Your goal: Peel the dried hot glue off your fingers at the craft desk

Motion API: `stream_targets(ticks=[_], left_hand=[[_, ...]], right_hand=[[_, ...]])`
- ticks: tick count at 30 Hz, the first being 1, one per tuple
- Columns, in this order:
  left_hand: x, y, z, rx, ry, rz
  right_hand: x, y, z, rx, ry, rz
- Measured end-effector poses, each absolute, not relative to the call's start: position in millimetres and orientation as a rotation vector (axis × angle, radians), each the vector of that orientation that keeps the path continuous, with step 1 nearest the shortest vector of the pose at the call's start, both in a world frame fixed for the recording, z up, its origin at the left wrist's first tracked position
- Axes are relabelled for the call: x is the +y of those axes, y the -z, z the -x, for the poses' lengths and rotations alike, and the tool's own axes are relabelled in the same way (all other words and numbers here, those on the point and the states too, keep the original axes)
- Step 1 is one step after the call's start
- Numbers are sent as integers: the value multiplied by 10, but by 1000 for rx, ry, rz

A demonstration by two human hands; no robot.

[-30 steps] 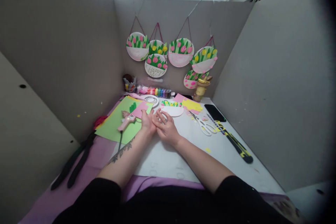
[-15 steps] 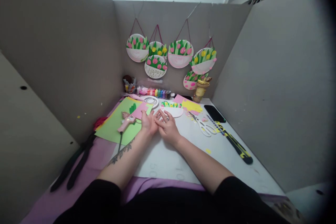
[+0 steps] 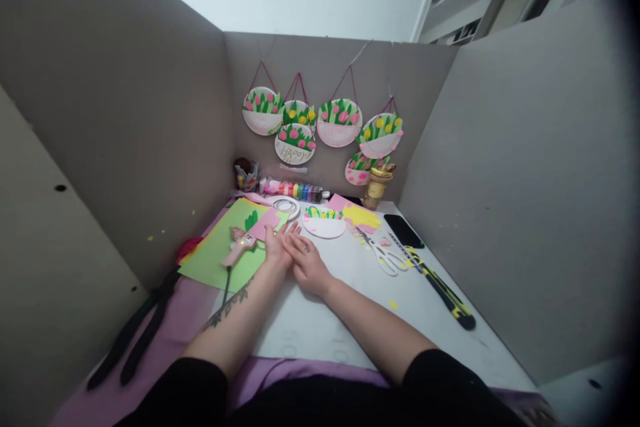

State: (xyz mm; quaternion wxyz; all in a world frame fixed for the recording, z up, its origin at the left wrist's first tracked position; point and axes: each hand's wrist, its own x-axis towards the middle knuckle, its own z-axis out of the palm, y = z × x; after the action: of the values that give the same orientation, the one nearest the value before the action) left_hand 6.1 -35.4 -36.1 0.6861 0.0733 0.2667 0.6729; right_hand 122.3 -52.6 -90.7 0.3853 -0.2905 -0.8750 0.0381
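Observation:
My left hand (image 3: pixel 279 245) is palm up over the table, its fingers stretched out and no object visible in it. Across its palm lie the fingers of my right hand (image 3: pixel 307 265), extended and also without a visible object. Just beyond them rests a white paper-plate pocket (image 3: pixel 325 228) with green leaves and yellow tulips along its top. To the left of my hands, a pink hot glue gun (image 3: pixel 239 250) lies on green paper sheets (image 3: pixel 210 261). A pink paper piece (image 3: pixel 265 223) is beside my left fingertips.
White-handled scissors (image 3: pixel 387 260), a black-and-yellow utility knife (image 3: pixel 450 300) and a black phone (image 3: pixel 404 231) lie on the right. Yellow paper (image 3: pixel 361 216) and paint bottles (image 3: pixel 297 191) are at the back. Finished plates (image 3: pixel 340 133) hang on the grey back panel. Long-handled black pliers (image 3: pixel 145 327) lie left.
My right fingers have moved farther over my left palm, and the hands overlap more. The camera has tilted up slightly, so the scene sits lower.

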Motion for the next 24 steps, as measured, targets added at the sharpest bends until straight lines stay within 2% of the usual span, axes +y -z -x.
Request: stream_targets(ticks=[24], left_hand=[[-389, 128, -70, 668, -1560, -120]], right_hand=[[-509, 841, -1123, -2273, -248, 770]])
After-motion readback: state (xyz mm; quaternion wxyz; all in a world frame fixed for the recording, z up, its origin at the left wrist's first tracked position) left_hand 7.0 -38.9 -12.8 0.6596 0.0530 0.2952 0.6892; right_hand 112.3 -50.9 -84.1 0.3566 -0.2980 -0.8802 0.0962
